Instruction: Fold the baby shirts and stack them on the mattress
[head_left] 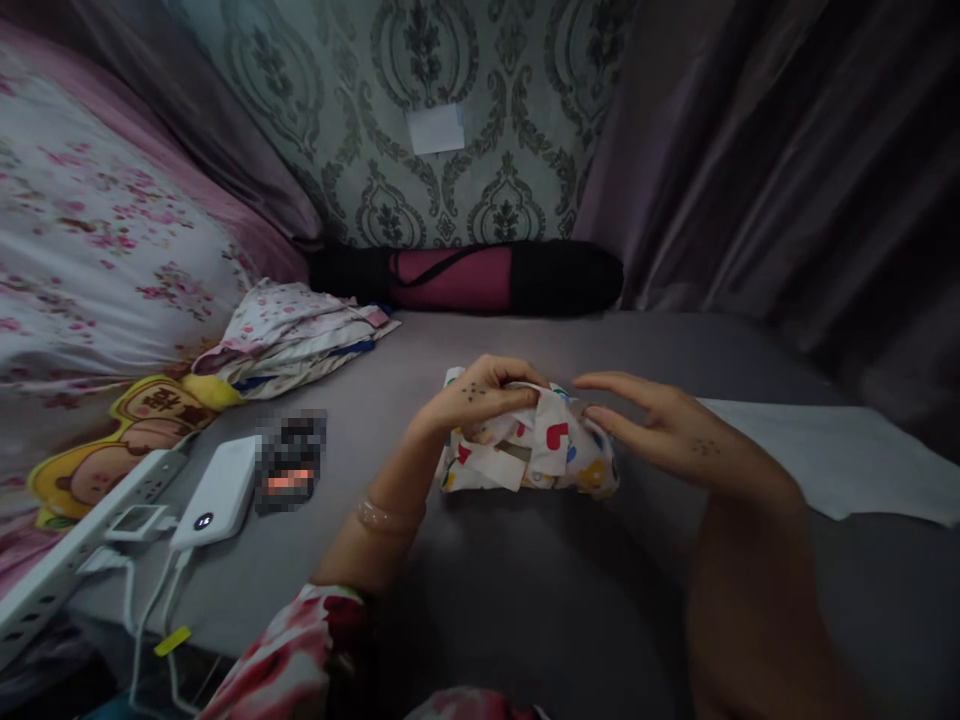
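A small white garment (536,450) printed with red, yellow and blue shapes lies bunched on the grey bed sheet (525,580). My left hand (480,398) rests on its top left part with the fingers curled over the cloth, gripping it. My right hand (660,425) reaches in from the right with its fingers stretched out flat, the fingertips touching the garment's right edge.
A folded stack of floral clothes (300,335) lies at the back left, beside a floral pillow (97,240). A white power bank (217,490), a power strip (82,545) and cables sit at the left. A pink and black roll (480,277) lies against the wall. A white cloth (840,455) is at the right.
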